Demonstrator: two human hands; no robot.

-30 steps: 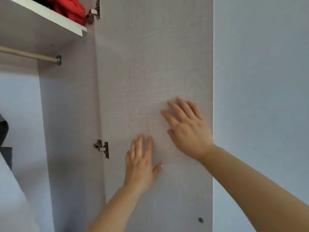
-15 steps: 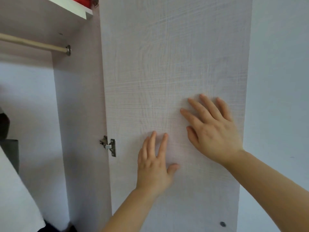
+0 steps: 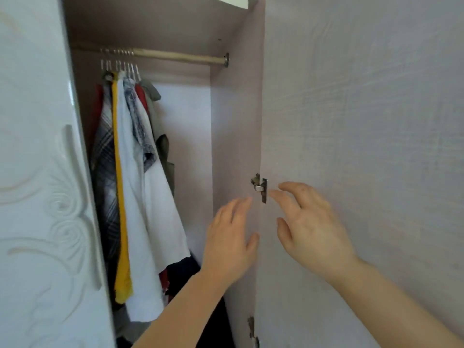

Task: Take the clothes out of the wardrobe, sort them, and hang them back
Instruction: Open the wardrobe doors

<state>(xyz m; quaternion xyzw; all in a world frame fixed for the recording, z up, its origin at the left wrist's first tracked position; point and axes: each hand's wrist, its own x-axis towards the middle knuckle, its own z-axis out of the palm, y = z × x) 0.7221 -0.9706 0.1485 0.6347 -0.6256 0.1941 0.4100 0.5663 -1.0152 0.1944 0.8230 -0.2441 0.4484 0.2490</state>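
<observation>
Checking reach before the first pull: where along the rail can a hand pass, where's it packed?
Free: the rail from the olive garment to the side panel. Crowded: hangers bunched at its left end beside the white door.

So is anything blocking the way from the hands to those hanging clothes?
Nothing visible does. The right door stands open; the left hand and right hand are near its hinge, with open space between them and the clothes hanging at the left end of the rail. The white left door sits beyond them.
</observation>
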